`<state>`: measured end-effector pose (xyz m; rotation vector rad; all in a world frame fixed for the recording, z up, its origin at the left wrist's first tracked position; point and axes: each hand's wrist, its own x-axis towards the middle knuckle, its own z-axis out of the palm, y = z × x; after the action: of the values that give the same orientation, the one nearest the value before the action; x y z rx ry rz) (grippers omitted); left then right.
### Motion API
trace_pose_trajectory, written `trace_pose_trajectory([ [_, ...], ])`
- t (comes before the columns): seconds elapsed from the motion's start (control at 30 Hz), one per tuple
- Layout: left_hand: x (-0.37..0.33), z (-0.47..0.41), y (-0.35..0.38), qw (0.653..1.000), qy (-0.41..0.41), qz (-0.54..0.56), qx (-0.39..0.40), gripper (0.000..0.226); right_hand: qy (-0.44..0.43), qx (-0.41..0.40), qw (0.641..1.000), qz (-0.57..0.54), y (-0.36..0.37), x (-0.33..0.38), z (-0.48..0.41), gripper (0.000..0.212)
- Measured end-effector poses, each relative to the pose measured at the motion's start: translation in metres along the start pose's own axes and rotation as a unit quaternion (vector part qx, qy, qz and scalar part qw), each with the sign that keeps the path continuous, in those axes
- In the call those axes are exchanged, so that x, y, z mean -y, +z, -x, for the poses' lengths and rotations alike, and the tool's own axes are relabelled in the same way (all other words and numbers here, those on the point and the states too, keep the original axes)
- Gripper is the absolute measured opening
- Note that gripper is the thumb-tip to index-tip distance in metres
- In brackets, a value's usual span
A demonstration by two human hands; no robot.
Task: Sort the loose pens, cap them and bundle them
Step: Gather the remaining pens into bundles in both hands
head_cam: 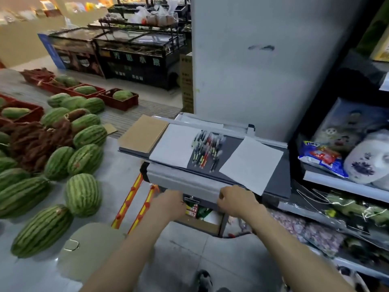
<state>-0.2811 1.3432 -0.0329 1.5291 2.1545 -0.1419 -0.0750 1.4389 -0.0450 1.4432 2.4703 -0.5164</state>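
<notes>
Reaching into the heaped pens [207,149] could roll some off the worktop [230,145]; left hand [168,204] and right hand [234,202] sit at its near edge, grip too blurred to tell.

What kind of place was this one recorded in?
Most likely a grocery shop or market: watermelons piled on the floor, glass-topped display freezers behind, and stocked goods shelves beside the counter holding the pens.

A grey, dark-topped counter [189,182] stands just beyond the fingers [222,196]. On it lie a brown board [143,133] far left, a sheet [172,146], pens [207,148] heaped straight ahead of the fingers, and a second sheet [250,163] just past the right hand [235,201].
</notes>
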Motion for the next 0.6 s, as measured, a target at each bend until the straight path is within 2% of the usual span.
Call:
trace_pose_trajectory([
  [0.2, -0.004, -0.087, -0.028, 1.0, -0.004, -0.022, -0.01, 0.022, 0.031, 0.0, 0.999, -0.007, -0.016, -0.013, -0.079, 0.029],
  [0.27, -0.005, -0.114, -0.037, 1.0, 0.007, -0.02, 0.009, 0.024, 0.047, 0.011, 0.999, -0.01, -0.02, -0.016, -0.102, 0.025],
  [0.43, -0.008, -0.18, -0.054, 1.0, 0.026, -0.009, 0.007, 0.016, 0.092, 0.014, 0.995, -0.023, -0.028, -0.02, -0.156, 0.026],
  [0.6, -0.01, -0.241, -0.073, 0.999, 0.039, 0.009, -0.001, 0.018, 0.161, 0.003, 0.983, -0.084, -0.039, -0.017, -0.202, 0.025],
])
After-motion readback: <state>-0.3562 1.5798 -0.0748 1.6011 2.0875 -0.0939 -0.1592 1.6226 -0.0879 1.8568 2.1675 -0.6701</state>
